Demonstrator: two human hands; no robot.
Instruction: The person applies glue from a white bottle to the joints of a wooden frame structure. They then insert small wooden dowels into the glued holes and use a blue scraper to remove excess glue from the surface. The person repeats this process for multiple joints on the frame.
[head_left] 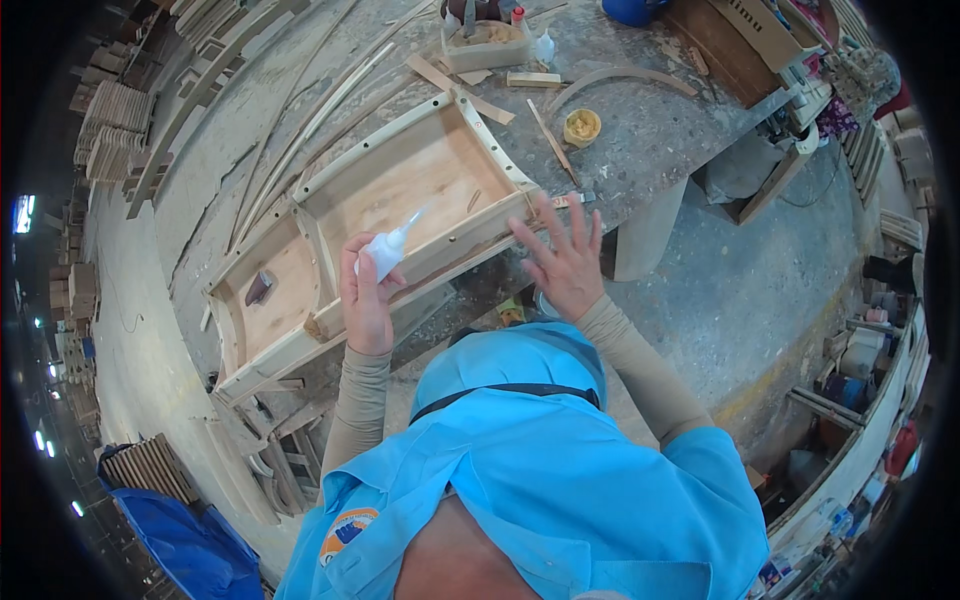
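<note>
The grey worktable [640, 130] bore a wooden frame [390, 185], seemingly joined though remaining work could not be determined, with the left hand [368, 305] wrapped around a white bottle [384, 254] over the frame's near side and the right hand [568, 268], spread and empty, near its right end.

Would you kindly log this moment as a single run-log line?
left hand: holding white squeeze bottle | right hand: spread open, near wooden frame | frame: on workbench | brown object: in frame's left compartment
</note>
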